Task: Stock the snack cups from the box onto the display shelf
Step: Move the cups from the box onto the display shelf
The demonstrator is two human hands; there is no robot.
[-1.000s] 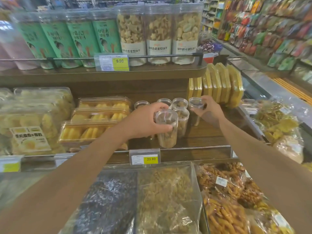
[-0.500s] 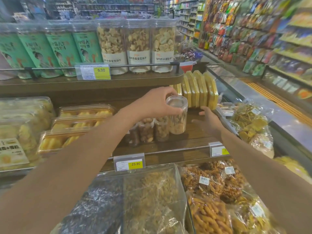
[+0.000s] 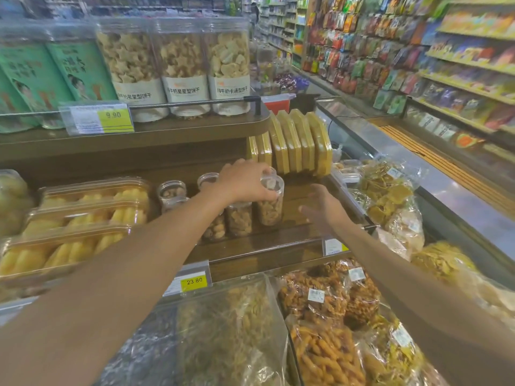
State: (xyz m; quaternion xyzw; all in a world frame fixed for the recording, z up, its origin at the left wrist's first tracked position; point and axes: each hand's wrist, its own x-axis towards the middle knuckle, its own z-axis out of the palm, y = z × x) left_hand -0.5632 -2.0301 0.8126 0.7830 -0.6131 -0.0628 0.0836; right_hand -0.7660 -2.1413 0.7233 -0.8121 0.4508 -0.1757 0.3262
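Observation:
My left hand (image 3: 245,182) grips the lid end of a clear snack cup (image 3: 269,210) filled with brown snacks, which stands on the wooden display shelf (image 3: 267,243) at the right end of a row. Two more filled snack cups (image 3: 239,221) stand just left of it, and other cups (image 3: 171,190) sit behind. My right hand (image 3: 323,207) hovers to the right of the held cup with fingers spread and nothing in it. The box is not in view.
Yellow flat packs (image 3: 295,143) stand on edge behind the cups. Trays of yellow snacks (image 3: 83,218) fill the shelf's left side. Tall biscuit jars (image 3: 178,68) line the upper shelf. Bagged snacks (image 3: 323,330) lie below, with a price tag (image 3: 193,281) on the rail.
My left hand carried the cup to the right and set it down at the right end of the row. My right hand let go of a cup and drew back, open.

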